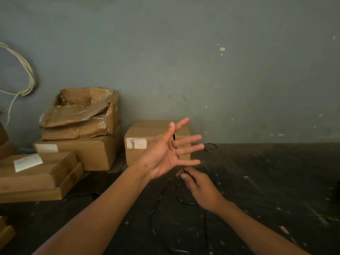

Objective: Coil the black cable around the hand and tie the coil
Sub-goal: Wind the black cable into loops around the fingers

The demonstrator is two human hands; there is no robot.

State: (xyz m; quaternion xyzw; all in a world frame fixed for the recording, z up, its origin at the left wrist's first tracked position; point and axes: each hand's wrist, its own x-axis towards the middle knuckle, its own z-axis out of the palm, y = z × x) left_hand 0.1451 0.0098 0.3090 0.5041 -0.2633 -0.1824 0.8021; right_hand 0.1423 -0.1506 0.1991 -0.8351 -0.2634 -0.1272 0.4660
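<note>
Holding left hand (165,153) wide, fingers spread as former for coil; black cable (174,142) runs behind fingers. Right hand (196,184) pinches cable just below, feeding it. Slack loops on dark floor (276,181); turns probably few.

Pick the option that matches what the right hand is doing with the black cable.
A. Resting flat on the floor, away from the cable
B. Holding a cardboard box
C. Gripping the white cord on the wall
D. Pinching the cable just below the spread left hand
D: the right hand pinches the black cable just under the open, spread fingers of the left hand.
</note>
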